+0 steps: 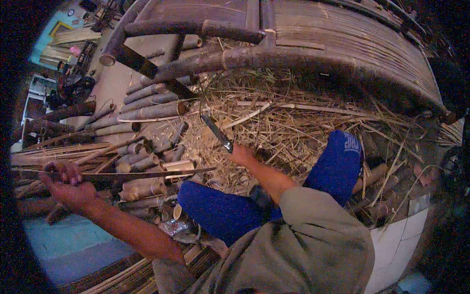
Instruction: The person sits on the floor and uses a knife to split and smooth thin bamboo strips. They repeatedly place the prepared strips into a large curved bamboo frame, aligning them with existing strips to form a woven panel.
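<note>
My left hand (68, 186) is out at the far left, fingers curled around a long, thin bamboo strip (147, 174). The strip lies nearly level and its right end stops above my left knee. In front of my body, my right hand (241, 156) grips a knife (216, 131). Its dark blade points away and to the left, with a shiny band close to my fist; the handle is hidden in the hand. Blade and strip are apart. Beneath the knife spreads a heap of bamboo shavings (274, 132).
A bamboo bench (303, 59) with a slatted surface stands across the far side. Cut bamboo poles (152, 111) and short bamboo pieces (142, 188) lie to the left. Split bamboo strips (122, 274) are at the lower left. White tiles (401, 240) show at the lower right.
</note>
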Action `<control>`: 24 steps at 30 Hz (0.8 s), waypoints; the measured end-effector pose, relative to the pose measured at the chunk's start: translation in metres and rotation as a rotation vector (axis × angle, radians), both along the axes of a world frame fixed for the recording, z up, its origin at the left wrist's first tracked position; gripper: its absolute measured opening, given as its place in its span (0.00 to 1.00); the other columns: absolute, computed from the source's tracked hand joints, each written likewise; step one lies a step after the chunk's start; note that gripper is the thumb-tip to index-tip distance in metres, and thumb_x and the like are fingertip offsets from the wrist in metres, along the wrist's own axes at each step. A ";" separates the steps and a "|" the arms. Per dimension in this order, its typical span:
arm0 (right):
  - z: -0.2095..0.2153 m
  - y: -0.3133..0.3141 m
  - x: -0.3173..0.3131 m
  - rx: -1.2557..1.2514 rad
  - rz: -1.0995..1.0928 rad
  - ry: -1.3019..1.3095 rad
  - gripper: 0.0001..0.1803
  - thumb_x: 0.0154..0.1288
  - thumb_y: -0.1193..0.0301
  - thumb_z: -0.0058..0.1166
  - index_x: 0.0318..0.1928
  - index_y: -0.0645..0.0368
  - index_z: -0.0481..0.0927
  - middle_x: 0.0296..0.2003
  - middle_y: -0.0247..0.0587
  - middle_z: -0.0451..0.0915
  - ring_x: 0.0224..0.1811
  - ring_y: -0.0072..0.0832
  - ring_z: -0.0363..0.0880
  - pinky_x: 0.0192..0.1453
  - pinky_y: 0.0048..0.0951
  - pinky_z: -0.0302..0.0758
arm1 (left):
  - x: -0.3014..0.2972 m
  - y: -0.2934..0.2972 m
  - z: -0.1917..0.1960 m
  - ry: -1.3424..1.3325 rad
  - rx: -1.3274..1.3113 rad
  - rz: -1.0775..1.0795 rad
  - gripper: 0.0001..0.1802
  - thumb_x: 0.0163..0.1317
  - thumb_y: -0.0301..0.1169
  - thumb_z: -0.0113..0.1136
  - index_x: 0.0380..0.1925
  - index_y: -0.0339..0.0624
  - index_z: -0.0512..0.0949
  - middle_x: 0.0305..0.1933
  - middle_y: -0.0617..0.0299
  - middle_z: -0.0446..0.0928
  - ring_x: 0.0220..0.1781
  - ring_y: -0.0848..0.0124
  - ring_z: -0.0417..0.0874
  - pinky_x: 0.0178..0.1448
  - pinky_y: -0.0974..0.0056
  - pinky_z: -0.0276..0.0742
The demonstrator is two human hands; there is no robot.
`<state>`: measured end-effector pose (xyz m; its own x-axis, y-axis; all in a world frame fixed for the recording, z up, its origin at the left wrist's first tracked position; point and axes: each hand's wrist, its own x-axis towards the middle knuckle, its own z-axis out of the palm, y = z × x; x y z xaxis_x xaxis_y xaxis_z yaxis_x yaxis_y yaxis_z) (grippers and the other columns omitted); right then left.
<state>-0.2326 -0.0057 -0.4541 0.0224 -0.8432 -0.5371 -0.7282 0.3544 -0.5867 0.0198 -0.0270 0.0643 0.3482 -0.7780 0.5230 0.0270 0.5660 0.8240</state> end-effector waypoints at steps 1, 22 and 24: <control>0.005 -0.003 -0.002 0.047 -0.059 -0.042 0.39 0.54 0.53 0.57 0.65 0.58 0.66 0.48 0.56 0.81 0.54 0.51 0.79 0.63 0.63 0.64 | -0.006 0.002 0.001 0.005 -0.015 0.021 0.17 0.72 0.47 0.50 0.35 0.46 0.73 0.19 0.69 0.59 0.15 0.79 0.56 0.18 0.73 0.51; 0.082 0.014 -0.012 -0.279 -0.121 -0.223 0.24 0.57 0.51 0.53 0.41 0.58 0.83 0.28 0.54 0.82 0.38 0.56 0.82 0.52 0.60 0.73 | 0.033 0.018 -0.028 -0.079 -0.079 0.559 0.20 0.70 0.47 0.46 0.32 0.43 0.76 0.24 0.63 0.72 0.21 0.72 0.68 0.24 0.67 0.61; 0.085 0.018 -0.022 -0.286 -0.268 -0.286 0.22 0.58 0.52 0.53 0.37 0.59 0.83 0.25 0.55 0.81 0.32 0.53 0.82 0.42 0.54 0.77 | 0.036 0.013 -0.040 -0.085 -0.080 0.531 0.19 0.70 0.47 0.46 0.32 0.44 0.76 0.23 0.63 0.71 0.21 0.72 0.68 0.24 0.67 0.62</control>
